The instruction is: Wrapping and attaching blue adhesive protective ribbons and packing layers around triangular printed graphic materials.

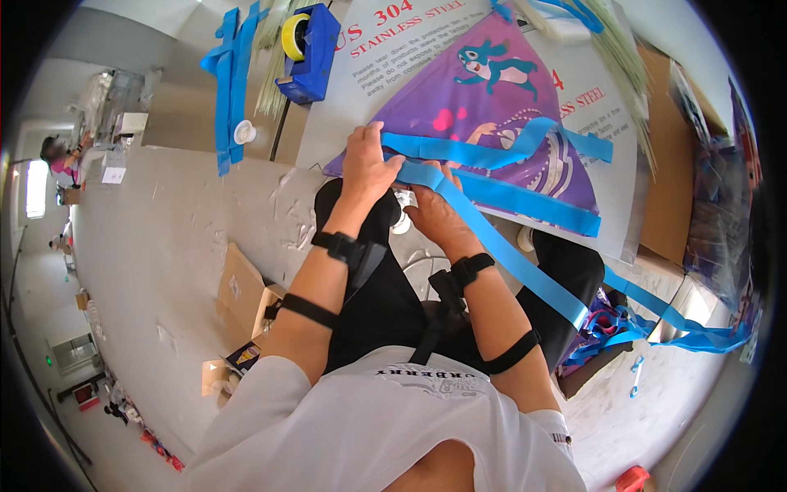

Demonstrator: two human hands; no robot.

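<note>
A purple triangular fabric piece point(426, 102) with a blue cartoon animal and pink hearts lies on a printed sheet on the table, probably a kite sail. Blue ribbon strips point(525, 201) stretch across its near side. At its near left edge my left hand point(366, 170) is closed, its thumb pressing the end of a long blue ribbon point(508, 256). My right hand point(445, 220) pinches that same ribbon just to the right, partly beneath it. From there the ribbon runs over my right forearm toward the lower right. Some fingertips of both hands are hidden.
A blue tape dispenser point(310, 53) with yellow tape stands at the far left, near hanging blue strips point(234, 90) and a small white spool point(244, 131). Thin pale rods point(623, 66) lie at the far right. An open cardboard box point(242, 287) sits on the floor at left.
</note>
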